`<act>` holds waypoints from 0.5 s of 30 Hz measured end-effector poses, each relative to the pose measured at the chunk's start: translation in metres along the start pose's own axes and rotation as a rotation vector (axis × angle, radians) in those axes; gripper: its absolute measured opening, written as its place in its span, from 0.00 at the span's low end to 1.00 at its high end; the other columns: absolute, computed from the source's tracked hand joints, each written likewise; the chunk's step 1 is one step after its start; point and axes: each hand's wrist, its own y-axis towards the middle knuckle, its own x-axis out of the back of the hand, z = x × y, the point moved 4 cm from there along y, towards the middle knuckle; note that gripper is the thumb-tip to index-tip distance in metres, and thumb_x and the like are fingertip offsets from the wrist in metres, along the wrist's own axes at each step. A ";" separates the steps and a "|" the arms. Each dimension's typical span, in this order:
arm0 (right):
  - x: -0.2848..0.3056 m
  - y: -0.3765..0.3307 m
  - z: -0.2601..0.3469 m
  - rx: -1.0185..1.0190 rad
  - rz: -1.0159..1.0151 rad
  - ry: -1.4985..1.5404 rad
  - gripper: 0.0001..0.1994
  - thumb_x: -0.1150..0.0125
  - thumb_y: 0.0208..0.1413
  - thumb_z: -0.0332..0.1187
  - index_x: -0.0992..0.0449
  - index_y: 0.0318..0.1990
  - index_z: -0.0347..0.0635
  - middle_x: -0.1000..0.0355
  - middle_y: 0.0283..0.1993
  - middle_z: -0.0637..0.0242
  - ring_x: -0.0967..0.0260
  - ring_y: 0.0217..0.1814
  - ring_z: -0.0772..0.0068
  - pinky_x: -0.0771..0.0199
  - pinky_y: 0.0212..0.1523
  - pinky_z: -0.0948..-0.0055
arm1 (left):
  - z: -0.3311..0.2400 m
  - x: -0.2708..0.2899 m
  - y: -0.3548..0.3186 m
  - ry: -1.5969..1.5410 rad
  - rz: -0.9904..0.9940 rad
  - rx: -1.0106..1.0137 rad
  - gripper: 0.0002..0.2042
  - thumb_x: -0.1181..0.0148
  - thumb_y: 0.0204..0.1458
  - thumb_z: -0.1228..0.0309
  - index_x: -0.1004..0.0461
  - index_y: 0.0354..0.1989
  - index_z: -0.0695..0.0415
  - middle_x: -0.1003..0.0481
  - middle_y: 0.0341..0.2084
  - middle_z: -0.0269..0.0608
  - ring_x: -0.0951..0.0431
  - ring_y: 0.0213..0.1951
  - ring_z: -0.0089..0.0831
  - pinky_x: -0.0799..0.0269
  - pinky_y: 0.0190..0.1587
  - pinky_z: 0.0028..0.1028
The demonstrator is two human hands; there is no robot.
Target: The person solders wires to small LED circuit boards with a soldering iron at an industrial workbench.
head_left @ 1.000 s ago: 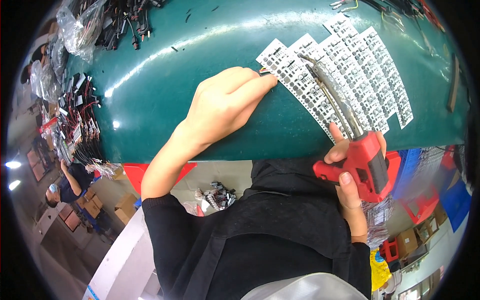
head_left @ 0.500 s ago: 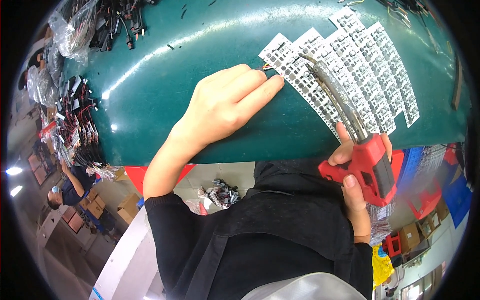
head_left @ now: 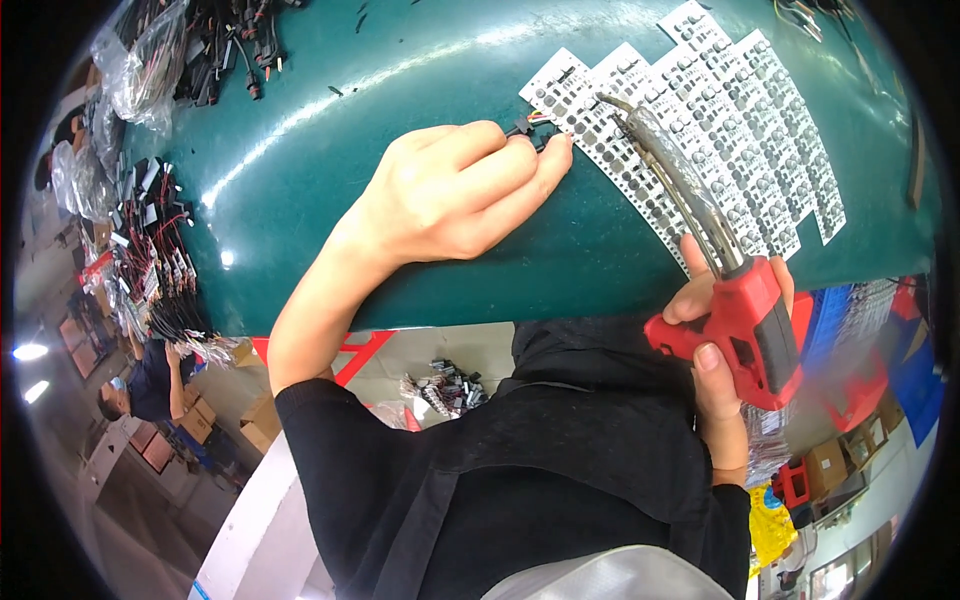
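Observation:
My left hand (head_left: 455, 190) is closed in a pinch at the left edge of a group of white circuit boards (head_left: 690, 140). Between its fingertips is a black cable (head_left: 520, 128) whose thin coloured wires reach the edge of the nearest board; the far end is mostly hidden by the fingers. A red and black soldering gun (head_left: 757, 335) is gripped in my right hand (head_left: 714, 380). Its long metal tip points up and left over the boards, ending close to the left rows; whether it touches them I cannot tell.
The green table (head_left: 420, 290) carries black cables (head_left: 220, 50) and a clear plastic bag (head_left: 140, 80) at the far left. Bundled wires with connectors (head_left: 155, 250) lie along its left edge. More loose wires (head_left: 800, 18) lie far right. Another person (head_left: 150, 385) works at left.
My left hand has shifted a little and its fingers have moved, so more of the black cable shows. The soldering gun keeps almost the same place over the boards.

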 end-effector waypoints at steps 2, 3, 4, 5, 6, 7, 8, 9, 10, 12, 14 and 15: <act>0.000 -0.001 -0.001 -0.013 0.000 -0.030 0.39 0.43 0.48 0.29 0.61 0.65 0.40 0.30 0.35 0.50 0.30 0.38 0.58 0.30 0.43 0.61 | -0.001 -0.002 0.000 0.003 0.001 0.036 0.17 0.40 0.31 0.80 0.23 0.36 0.63 0.30 0.20 0.34 0.30 0.19 0.24 0.33 0.20 0.21; 0.001 -0.001 -0.001 -0.013 -0.002 -0.031 0.39 0.43 0.48 0.29 0.61 0.65 0.40 0.30 0.35 0.50 0.30 0.38 0.58 0.30 0.43 0.61 | 0.000 -0.003 0.000 0.007 0.002 0.076 0.17 0.39 0.31 0.81 0.23 0.36 0.62 0.31 0.19 0.34 0.31 0.18 0.24 0.33 0.20 0.22; 0.002 -0.001 0.000 -0.008 0.024 -0.036 0.39 0.43 0.49 0.29 0.61 0.65 0.41 0.30 0.36 0.50 0.29 0.39 0.57 0.30 0.44 0.60 | 0.001 -0.004 -0.001 0.005 0.001 0.075 0.17 0.39 0.31 0.81 0.23 0.36 0.62 0.31 0.19 0.34 0.31 0.18 0.24 0.33 0.20 0.22; 0.002 -0.002 0.001 -0.003 0.051 -0.041 0.39 0.43 0.49 0.29 0.61 0.65 0.42 0.30 0.37 0.50 0.29 0.39 0.57 0.30 0.45 0.58 | 0.002 -0.005 -0.001 -0.022 -0.008 0.091 0.16 0.38 0.32 0.81 0.23 0.35 0.62 0.31 0.18 0.34 0.31 0.18 0.24 0.33 0.20 0.22; 0.000 -0.003 0.002 -0.003 0.052 -0.041 0.39 0.43 0.49 0.29 0.61 0.65 0.42 0.30 0.37 0.50 0.29 0.39 0.57 0.30 0.45 0.58 | 0.004 -0.006 -0.002 -0.048 -0.017 0.107 0.15 0.37 0.32 0.82 0.23 0.34 0.62 0.31 0.17 0.34 0.30 0.17 0.25 0.33 0.20 0.23; -0.003 -0.006 0.004 -0.004 0.024 -0.007 0.39 0.44 0.49 0.27 0.61 0.66 0.44 0.30 0.37 0.50 0.29 0.40 0.56 0.30 0.45 0.57 | 0.006 -0.007 -0.002 -0.047 -0.017 0.109 0.15 0.37 0.32 0.82 0.23 0.34 0.62 0.31 0.17 0.34 0.30 0.17 0.25 0.33 0.20 0.23; -0.005 -0.009 0.005 -0.005 -0.004 0.027 0.39 0.45 0.50 0.26 0.61 0.66 0.45 0.30 0.38 0.50 0.29 0.40 0.55 0.29 0.45 0.56 | 0.009 -0.007 -0.001 -0.108 -0.034 0.116 0.15 0.38 0.33 0.82 0.23 0.34 0.61 0.30 0.17 0.34 0.30 0.17 0.26 0.33 0.19 0.23; -0.004 -0.013 0.007 -0.006 -0.002 0.027 0.39 0.45 0.50 0.26 0.61 0.66 0.45 0.30 0.38 0.50 0.29 0.40 0.55 0.29 0.45 0.56 | 0.011 -0.007 -0.001 -0.169 -0.051 0.123 0.14 0.38 0.33 0.82 0.23 0.34 0.61 0.30 0.17 0.34 0.30 0.18 0.26 0.33 0.19 0.24; -0.003 -0.018 0.006 -0.033 0.044 0.040 0.39 0.46 0.50 0.24 0.61 0.66 0.46 0.30 0.39 0.51 0.29 0.41 0.55 0.28 0.44 0.56 | 0.011 -0.007 -0.001 -0.168 -0.051 0.125 0.14 0.38 0.33 0.82 0.23 0.34 0.61 0.30 0.17 0.34 0.30 0.18 0.26 0.33 0.19 0.24; -0.005 -0.019 0.005 -0.045 0.085 0.022 0.38 0.46 0.50 0.20 0.61 0.66 0.46 0.30 0.38 0.52 0.28 0.40 0.56 0.25 0.40 0.60 | 0.012 -0.006 -0.002 -0.173 -0.065 0.142 0.15 0.38 0.32 0.83 0.23 0.34 0.61 0.30 0.17 0.35 0.30 0.18 0.27 0.33 0.20 0.25; -0.004 -0.021 0.003 -0.039 0.116 -0.052 0.38 0.46 0.50 0.20 0.60 0.66 0.45 0.30 0.37 0.53 0.28 0.39 0.58 0.25 0.40 0.61 | 0.007 -0.007 -0.002 -0.140 -0.056 0.150 0.15 0.38 0.31 0.83 0.23 0.33 0.62 0.30 0.17 0.35 0.30 0.18 0.27 0.33 0.20 0.24; -0.005 -0.022 0.001 -0.031 0.144 -0.128 0.38 0.46 0.49 0.20 0.59 0.65 0.44 0.30 0.35 0.53 0.28 0.38 0.59 0.25 0.39 0.62 | 0.005 -0.007 -0.002 -0.108 -0.048 0.155 0.15 0.39 0.31 0.83 0.24 0.33 0.62 0.30 0.17 0.35 0.30 0.18 0.27 0.33 0.20 0.24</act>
